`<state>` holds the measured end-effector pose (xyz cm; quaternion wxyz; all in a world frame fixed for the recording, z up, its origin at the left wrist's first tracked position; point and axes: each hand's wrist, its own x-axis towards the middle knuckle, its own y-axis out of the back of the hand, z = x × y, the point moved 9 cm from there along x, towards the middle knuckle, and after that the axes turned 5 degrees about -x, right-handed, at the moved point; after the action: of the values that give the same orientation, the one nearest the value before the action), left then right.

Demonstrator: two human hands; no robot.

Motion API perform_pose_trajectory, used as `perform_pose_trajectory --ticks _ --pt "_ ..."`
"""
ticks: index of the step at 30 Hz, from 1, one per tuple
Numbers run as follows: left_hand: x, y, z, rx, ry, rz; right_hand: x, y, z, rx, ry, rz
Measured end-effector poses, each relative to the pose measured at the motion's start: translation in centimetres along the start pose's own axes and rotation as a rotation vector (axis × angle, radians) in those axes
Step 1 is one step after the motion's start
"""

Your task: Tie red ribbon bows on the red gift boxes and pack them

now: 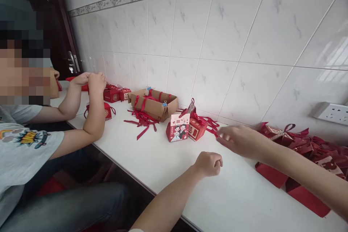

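Observation:
My left hand [209, 164] is closed in a loose fist just above the white table, and nothing shows sticking out of it. Farther right, my right hand [240, 140] reaches toward the wall with its fingers curled together at the end of a red ribbon [212, 124]. Left of that hand stands a small red gift box [178, 130] with a cartoon couple on its pale front panel. Touching it is another red box [198, 129] with gold lettering. A ribbon-tied tag or box top [191, 107] pokes up behind them.
A cardboard tray [146, 106] with blue binder clips holds red ribbons, and more ribbons [144, 119] spill in front. Many red boxes [307, 192] are heaped at right. A co-worker [92, 116] sits at left with raised hands near other red boxes [111, 95]. A power socket [331, 112] is on the tiled wall.

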<state>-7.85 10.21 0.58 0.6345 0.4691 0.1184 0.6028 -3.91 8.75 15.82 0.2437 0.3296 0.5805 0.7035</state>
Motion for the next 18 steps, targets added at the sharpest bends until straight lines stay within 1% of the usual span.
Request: perform_pose_trajectory --ticks 1,2,4,6,9,11,14,16,18 --pt "0.0 -0.1 -0.2 -0.009 0.011 -0.016 2.1 -0.7 -1.8 -0.004 0.038 -0.072" --pt "-0.1 -0.2 -0.4 -0.017 0.022 -0.032 4.2 -1.1 -3.3 -0.005 0.048 -0.100" --pt "-0.1 -0.4 -0.7 -0.027 0.043 -0.059 8.1 -1.5 -5.6 0.001 0.071 -0.103" --pt "-0.1 -0.6 -0.9 -0.031 0.057 -0.083 11.3 -1.8 -6.7 0.004 0.070 -0.080" --pt "-0.1 -0.9 -1.0 -0.031 0.060 -0.122 14.8 -2.6 -7.2 -0.005 0.079 -0.074" --pt "0.0 -1.0 -1.1 -0.034 0.059 -0.142 16.5 -3.4 -7.6 -0.006 0.120 -0.105" --pt "0.1 -1.2 -1.1 -0.049 0.059 -0.154 18.0 -4.2 -8.2 0.011 0.199 -0.182" --pt "0.1 -1.2 -1.2 -0.064 0.059 -0.153 18.3 -3.6 -8.6 0.027 0.241 -0.196" --pt "0.0 -1.2 -1.3 -0.075 0.063 -0.141 18.1 -1.8 -8.5 0.037 0.262 -0.147"
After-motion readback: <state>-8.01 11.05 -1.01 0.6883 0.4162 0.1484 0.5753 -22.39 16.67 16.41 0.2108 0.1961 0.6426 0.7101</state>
